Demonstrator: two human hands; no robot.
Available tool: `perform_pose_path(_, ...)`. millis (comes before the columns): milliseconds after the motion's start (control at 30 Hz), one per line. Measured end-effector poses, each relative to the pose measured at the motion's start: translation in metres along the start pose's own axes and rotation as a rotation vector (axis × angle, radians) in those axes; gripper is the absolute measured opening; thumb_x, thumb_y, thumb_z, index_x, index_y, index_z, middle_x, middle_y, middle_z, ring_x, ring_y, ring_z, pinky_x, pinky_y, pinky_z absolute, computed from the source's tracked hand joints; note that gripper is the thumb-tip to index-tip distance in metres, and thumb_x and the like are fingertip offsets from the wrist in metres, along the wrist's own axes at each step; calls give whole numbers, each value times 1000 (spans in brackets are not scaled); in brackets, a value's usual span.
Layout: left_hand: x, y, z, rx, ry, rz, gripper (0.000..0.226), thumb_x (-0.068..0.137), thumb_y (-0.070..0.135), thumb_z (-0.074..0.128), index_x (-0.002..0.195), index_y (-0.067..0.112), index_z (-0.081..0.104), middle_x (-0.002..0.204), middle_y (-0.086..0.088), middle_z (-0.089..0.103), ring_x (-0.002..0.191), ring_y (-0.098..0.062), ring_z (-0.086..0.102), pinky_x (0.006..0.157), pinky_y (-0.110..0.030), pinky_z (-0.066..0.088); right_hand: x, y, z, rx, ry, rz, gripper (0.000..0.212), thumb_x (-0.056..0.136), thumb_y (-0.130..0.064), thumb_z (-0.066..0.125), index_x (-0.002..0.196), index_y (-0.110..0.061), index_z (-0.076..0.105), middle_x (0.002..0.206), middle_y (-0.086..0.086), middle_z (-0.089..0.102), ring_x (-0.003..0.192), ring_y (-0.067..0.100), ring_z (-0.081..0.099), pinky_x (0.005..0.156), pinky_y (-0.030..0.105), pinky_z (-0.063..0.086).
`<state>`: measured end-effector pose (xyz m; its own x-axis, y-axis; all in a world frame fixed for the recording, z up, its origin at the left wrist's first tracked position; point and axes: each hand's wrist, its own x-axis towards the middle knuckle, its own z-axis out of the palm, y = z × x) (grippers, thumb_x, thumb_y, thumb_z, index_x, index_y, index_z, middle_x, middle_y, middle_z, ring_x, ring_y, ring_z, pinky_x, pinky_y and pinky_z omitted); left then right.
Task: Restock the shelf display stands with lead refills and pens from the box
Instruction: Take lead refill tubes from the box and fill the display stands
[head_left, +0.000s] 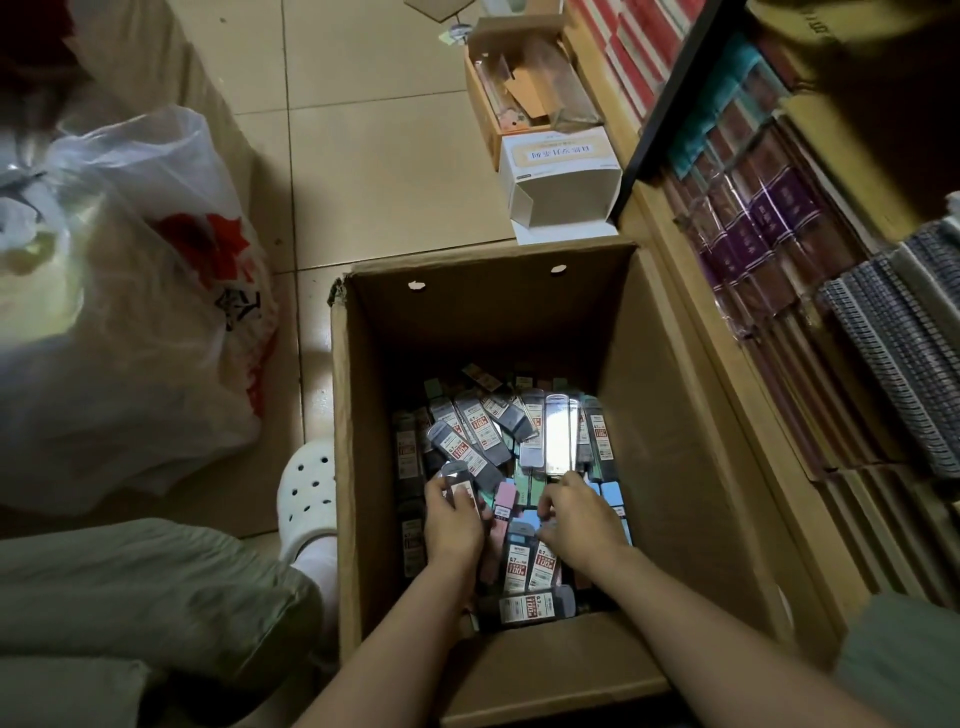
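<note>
Reaching down into the open cardboard box (363, 467), both hands work the loose pile of lead refill packs (498, 431) on its floor. Head view, the only one: left hand (453, 525) has fingers curled round one clear-topped refill pack (460, 486), long axis running away from the person, tilted slightly left. Right hand (582, 519) lies palm-down on the heap, fingers bent over the blue and pink packs; whether it actually pinches one, cannot tell. More packs lie just ahead of both hands, mostly lengthwise toward the far wall, so a forward reach meets their short ends first. Left hand looks nearer to a lift-out. Shelf unit (779, 260) stands to the right of the box, on the right hand's side. No pens visible. Plastic bag (130, 312) on the floor to the left.
</note>
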<state>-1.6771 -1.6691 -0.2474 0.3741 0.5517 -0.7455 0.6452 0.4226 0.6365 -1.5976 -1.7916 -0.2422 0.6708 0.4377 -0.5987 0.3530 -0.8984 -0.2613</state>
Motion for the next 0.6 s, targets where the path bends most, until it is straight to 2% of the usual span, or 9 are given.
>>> perform_pose_path(67,-2,1,-1,-25,-22,-21,19,104,21,35,120,28,41,88,-9,61,77,-21,60,82,-42,53,-1,2,2,67,-2,-10,26,90,-18,65,115,-18,61,124,1,47,105,22,57,89,34,49)
perform_pose_path(133,-2,1,-3,15,6,-33,20,103,20,39,121,26,43,92,-4,61,84,-22,62,85,-42,53,-1,0,3,144,8,-35,35,92,-19,61,126,-18,58,128,1,47,109,22,57,92,37,49)
perform_pose_path(233,-3,1,-6,93,29,-35,25,96,12,51,117,25,46,97,-1,60,95,-26,62,91,-45,52,2,-10,6,174,18,-50,46,92,-35,62,134,-19,54,130,3,48,115,22,54,95,37,48)
perform_pose_path(367,-3,-1,-7,77,19,-40,34,93,2,53,116,25,47,89,6,58,89,-21,62,81,-36,54,6,-25,14,166,61,12,63,83,-51,70,136,-22,51,132,2,50,119,24,52,96,36,48)
perform_pose_path(500,-1,-4,-6,116,22,-16,36,92,1,55,121,23,50,99,-1,61,91,-20,61,72,-29,49,10,-35,17,171,119,53,55,80,-39,77,128,-27,54,126,-1,54,113,22,56,89,34,49)
perform_pose_path(600,-1,-4,-6,165,33,1,36,92,4,58,122,23,51,110,-5,64,97,-24,63,82,-38,54,13,-37,14,219,88,77,43,78,-27,81,116,-24,60,115,-3,58,102,20,59,82,32,50)
